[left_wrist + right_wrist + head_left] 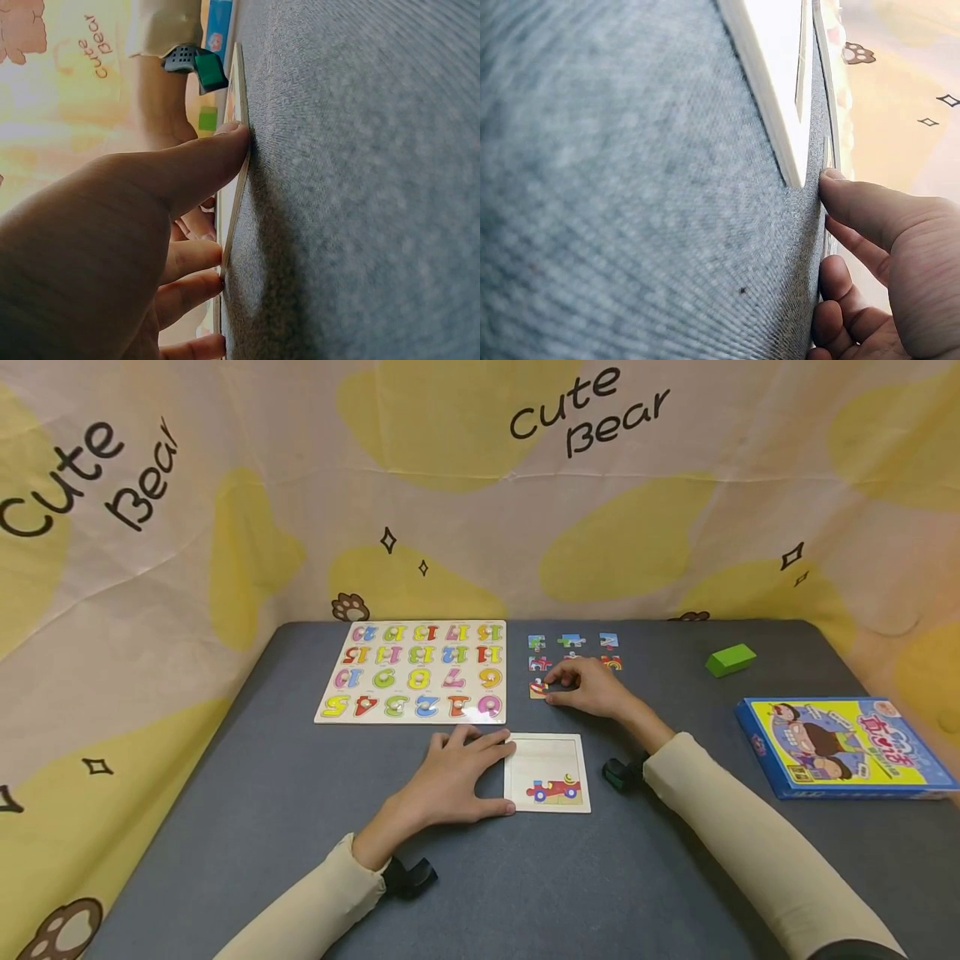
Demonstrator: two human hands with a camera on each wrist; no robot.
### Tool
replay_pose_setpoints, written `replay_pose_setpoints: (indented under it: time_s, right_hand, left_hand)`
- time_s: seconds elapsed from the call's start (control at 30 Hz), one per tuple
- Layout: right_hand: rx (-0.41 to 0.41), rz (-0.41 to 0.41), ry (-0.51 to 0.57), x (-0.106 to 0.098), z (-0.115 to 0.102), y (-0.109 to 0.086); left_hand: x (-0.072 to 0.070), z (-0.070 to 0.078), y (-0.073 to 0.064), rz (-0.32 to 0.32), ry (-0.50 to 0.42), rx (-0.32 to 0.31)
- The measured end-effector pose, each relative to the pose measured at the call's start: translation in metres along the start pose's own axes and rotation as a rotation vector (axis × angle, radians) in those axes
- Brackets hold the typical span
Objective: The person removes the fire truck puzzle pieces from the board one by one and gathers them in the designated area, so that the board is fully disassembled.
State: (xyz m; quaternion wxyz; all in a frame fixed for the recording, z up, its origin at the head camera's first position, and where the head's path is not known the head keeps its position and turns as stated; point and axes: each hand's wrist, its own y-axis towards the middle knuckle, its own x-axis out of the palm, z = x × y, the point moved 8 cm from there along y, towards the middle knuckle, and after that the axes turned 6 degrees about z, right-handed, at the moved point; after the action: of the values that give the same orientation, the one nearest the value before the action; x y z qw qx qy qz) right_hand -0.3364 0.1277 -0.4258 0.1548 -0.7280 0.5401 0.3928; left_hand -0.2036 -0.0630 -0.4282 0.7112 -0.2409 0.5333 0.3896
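Observation:
A square wooden puzzle tray [542, 760] lies flat, with joined jigsaw pieces showing a red vehicle [555, 789] in its lower right. My left hand [455, 777] spreads along the tray's left edge, thumb at the near corner and fingertips at the far one. In the left wrist view the thumb [202, 161] presses on the tray's rim. Beyond the tray, my right hand [592, 687] has thumb and forefinger at the right side of a red-and-white striped jigsaw piece [537, 689], pinching it. The right wrist view shows the thumb [855, 199] low over the table.
Several loose jigsaw pieces [572, 641] lie in rows around the right hand. A wooden number board [412, 691] is at the back left. To the right are a green block [731, 660] and a blue-and-yellow box [847, 747]. A printed cloth [465, 510] hangs behind the table.

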Motion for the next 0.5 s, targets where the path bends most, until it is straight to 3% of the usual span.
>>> replay_pose_setpoints:
  time_s: [0.33,0.5]
  right_hand:
    - [0.012,0.003,0.004,-0.0003,0.0015,-0.0009]
    - [0.0,0.008,0.06,-0.002,0.0019,-0.0029]
  left_hand:
    - [0.0005,-0.0006,0.0014,0.0,0.005,0.0]
    - [0.0004,-0.0009,0.001,0.0,-0.001,0.001]
